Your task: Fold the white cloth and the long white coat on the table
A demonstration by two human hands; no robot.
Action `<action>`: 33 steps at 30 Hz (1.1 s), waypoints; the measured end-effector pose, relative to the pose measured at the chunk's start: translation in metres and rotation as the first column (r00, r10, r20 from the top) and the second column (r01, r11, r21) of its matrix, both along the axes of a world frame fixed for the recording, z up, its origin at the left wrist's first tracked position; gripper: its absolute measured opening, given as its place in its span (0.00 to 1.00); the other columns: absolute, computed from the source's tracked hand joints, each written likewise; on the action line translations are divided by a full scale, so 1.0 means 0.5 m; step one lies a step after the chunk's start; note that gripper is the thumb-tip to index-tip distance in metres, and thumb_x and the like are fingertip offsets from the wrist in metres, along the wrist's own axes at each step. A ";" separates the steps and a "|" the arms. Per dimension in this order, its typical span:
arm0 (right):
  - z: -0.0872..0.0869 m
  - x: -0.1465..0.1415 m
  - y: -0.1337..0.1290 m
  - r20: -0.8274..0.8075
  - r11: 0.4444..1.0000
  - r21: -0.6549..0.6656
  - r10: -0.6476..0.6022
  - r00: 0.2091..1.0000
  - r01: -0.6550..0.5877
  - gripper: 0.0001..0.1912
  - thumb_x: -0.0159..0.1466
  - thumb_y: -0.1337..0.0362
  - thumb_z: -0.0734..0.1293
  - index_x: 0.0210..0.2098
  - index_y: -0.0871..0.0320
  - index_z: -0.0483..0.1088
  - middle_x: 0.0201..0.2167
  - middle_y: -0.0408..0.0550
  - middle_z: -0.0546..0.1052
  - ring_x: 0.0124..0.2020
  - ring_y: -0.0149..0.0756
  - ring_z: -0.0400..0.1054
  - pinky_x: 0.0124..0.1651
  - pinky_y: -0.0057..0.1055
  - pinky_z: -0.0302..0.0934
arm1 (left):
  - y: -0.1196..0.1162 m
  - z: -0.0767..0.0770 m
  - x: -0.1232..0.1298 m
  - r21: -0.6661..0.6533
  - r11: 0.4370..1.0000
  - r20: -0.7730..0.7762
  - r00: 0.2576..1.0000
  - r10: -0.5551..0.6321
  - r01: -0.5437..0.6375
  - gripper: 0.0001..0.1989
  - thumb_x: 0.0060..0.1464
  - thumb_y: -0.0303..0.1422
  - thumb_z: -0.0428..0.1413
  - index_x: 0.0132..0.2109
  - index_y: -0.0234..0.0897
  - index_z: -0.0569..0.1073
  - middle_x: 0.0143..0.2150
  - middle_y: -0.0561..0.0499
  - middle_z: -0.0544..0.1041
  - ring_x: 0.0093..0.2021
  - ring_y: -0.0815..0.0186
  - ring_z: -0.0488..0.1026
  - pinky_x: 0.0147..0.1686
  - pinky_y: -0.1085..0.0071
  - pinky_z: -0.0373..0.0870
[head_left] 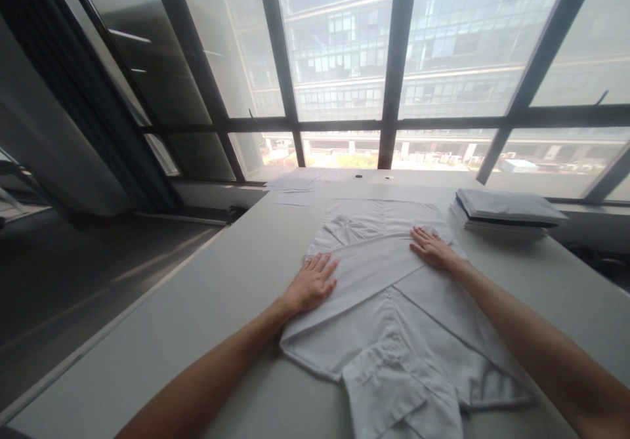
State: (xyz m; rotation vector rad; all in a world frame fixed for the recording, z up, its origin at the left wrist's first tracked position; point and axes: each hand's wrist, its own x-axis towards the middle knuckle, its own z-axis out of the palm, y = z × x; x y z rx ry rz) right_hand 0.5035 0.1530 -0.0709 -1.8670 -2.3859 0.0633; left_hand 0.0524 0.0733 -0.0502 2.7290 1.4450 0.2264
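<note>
A white garment [388, 262] lies spread on the white table, with one part folded across its middle and a gathered, creased part hanging toward the near edge. On the left side of the folded part, my left hand [312, 283] rests flat with its fingers apart. My right hand [432, 249] lies flat near the garment's upper right side, its fingers stretched out. Both palms face down on the cloth, and neither hand grips it. Wrinkles show in the cloth beyond my hands.
To the right on the white table [221, 308] sits a stack of folded cloth [506, 210], white with a dark layer. Some paper sheets [294, 189] lie at the far left corner. Large windows stand behind the table, and a dark curtain [98, 98] hangs at left.
</note>
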 end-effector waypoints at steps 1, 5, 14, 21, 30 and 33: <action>0.002 -0.002 -0.001 -0.003 1.000 0.000 -0.001 1.000 0.001 0.35 0.74 0.50 0.49 0.75 0.61 0.50 0.76 0.57 0.50 0.77 0.45 0.41 0.74 0.52 0.39 | -0.002 0.002 0.000 0.012 1.000 0.008 1.000 -0.004 0.004 0.30 0.71 0.45 0.44 0.74 0.41 0.58 0.77 0.43 0.53 0.76 0.50 0.48 0.72 0.47 0.48; 0.018 -0.022 -0.014 0.010 0.999 0.021 -0.047 0.999 0.047 0.35 0.73 0.52 0.50 0.75 0.63 0.50 0.75 0.59 0.51 0.76 0.47 0.42 0.74 0.53 0.41 | -0.019 0.020 0.002 0.095 0.994 0.036 0.997 -0.063 0.060 0.28 0.71 0.41 0.44 0.74 0.42 0.57 0.75 0.44 0.58 0.75 0.51 0.50 0.72 0.45 0.46; 0.029 -0.076 -0.138 -0.111 0.975 0.187 -0.100 0.989 0.120 0.32 0.72 0.58 0.51 0.72 0.66 0.56 0.74 0.61 0.56 0.74 0.48 0.50 0.74 0.48 0.46 | -0.038 0.016 0.000 0.010 0.990 0.011 0.990 -0.142 0.142 0.28 0.71 0.47 0.45 0.73 0.45 0.60 0.76 0.45 0.56 0.75 0.49 0.51 0.71 0.44 0.51; -0.001 -0.049 -0.290 -0.103 0.979 0.128 -0.143 0.984 0.156 0.33 0.71 0.56 0.53 0.70 0.68 0.60 0.71 0.63 0.61 0.73 0.49 0.54 0.73 0.46 0.50 | -0.039 0.018 -0.012 0.001 0.989 0.000 0.989 -0.150 0.150 0.29 0.72 0.44 0.44 0.75 0.46 0.55 0.76 0.44 0.54 0.76 0.49 0.49 0.71 0.43 0.49; 0.003 -0.061 -0.328 -0.082 0.973 0.118 -0.190 0.978 0.199 0.32 0.71 0.57 0.54 0.70 0.67 0.61 0.72 0.62 0.59 0.73 0.52 0.52 0.73 0.50 0.48 | -0.022 0.022 -0.013 -0.041 0.988 -0.039 0.988 -0.148 0.146 0.27 0.73 0.45 0.41 0.74 0.47 0.58 0.77 0.44 0.51 0.76 0.50 0.46 0.71 0.43 0.45; 0.012 -0.067 -0.313 -0.085 0.972 0.115 -0.197 0.977 0.206 0.32 0.71 0.58 0.55 0.69 0.68 0.61 0.72 0.64 0.60 0.73 0.52 0.52 0.73 0.49 0.48 | 0.004 0.018 -0.014 -0.040 0.987 -0.042 0.986 -0.161 0.159 0.28 0.73 0.45 0.41 0.74 0.46 0.59 0.77 0.43 0.51 0.76 0.50 0.46 0.71 0.43 0.45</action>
